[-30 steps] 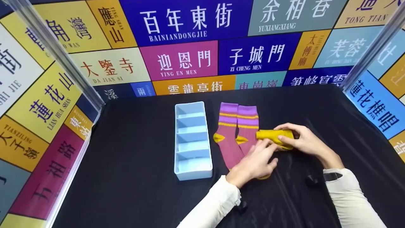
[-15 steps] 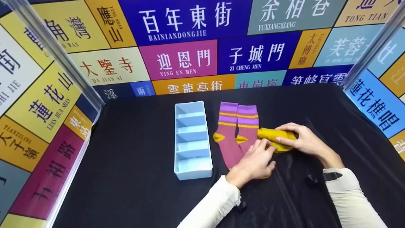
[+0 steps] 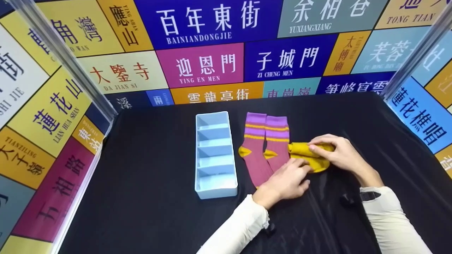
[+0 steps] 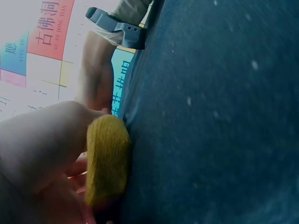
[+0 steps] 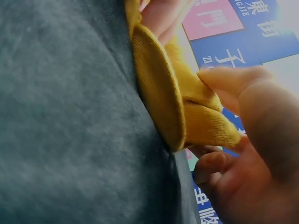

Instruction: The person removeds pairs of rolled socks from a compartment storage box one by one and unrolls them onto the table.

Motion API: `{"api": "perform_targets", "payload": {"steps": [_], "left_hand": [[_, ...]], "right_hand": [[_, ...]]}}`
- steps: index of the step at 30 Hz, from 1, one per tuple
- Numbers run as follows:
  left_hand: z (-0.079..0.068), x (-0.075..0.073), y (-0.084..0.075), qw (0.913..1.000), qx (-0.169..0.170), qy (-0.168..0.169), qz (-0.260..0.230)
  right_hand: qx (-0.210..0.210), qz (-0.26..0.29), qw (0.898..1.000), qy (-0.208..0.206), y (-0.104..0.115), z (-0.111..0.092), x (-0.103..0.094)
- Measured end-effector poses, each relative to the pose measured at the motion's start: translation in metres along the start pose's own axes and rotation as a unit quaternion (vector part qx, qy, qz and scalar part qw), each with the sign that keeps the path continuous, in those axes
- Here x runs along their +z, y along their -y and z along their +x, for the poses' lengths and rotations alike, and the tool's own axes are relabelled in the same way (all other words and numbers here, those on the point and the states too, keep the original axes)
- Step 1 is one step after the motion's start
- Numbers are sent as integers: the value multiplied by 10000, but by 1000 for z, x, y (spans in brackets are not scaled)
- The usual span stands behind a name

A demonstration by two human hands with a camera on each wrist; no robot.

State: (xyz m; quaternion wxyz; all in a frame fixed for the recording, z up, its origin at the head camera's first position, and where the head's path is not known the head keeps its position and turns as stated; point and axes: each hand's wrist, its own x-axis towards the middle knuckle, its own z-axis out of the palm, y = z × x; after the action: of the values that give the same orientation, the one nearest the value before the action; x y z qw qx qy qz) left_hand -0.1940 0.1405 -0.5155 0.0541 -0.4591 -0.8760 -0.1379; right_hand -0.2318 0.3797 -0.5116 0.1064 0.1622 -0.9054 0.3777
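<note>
Yellow socks (image 3: 319,164), partly rolled up, lie on the black cloth at the right of the head view. My right hand (image 3: 342,152) pinches the rolled part between thumb and fingers. The right wrist view shows the folded yellow fabric (image 5: 159,88) standing up from the cloth, with the thumb on one side. My left hand (image 3: 287,179) rests its fingers on the near edge of the socks, its thumb held apart. Under and beside the left hand lies a flat pair of mauve socks (image 3: 253,155) with purple cuffs and yellow stripes; their toes are mostly hidden.
A light blue divided box (image 3: 216,194) with several compartments stands left of the mauve socks. Black cloth (image 3: 148,183) covers the table. Printed panels (image 3: 204,67) with street names wall in the back and sides.
The rolled part of the yellow socks has loosened, and more flat yellow fabric shows on the near side. My right thumb has shifted up along the roll; the left hand has barely moved.
</note>
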Motion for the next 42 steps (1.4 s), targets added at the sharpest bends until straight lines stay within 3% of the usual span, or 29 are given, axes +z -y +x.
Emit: {"api": "perform_targets", "payload": {"steps": [5,12,20,23,28,33,38,42], "left_hand": [[0,-3,-3,9998,146,83,-74],[0,-3,-4,9995,211,139,-195],[0,4,-2,9995,183,24,-263],[0,5,-2,9996,185,-13,-219],[0,5,-2,9997,170,-84,-182],[1,6,-1,9995,128,-113,-276],[1,7,0,9990,98,-128,-408],[2,6,1,9986,94,-170,-484]], "right_hand": [[258,-268,9986,379,5,0,-5],[302,-791,9964,-75,3,1,0],[-91,-1186,9899,-770,3,4,3],[-319,-1347,9879,-693,4,4,3],[-687,-1099,9911,-314,3,5,7],[-312,-1343,9904,-96,4,6,11],[292,-1566,9871,-172,7,14,11],[516,-1682,9841,-257,7,22,9]]}}
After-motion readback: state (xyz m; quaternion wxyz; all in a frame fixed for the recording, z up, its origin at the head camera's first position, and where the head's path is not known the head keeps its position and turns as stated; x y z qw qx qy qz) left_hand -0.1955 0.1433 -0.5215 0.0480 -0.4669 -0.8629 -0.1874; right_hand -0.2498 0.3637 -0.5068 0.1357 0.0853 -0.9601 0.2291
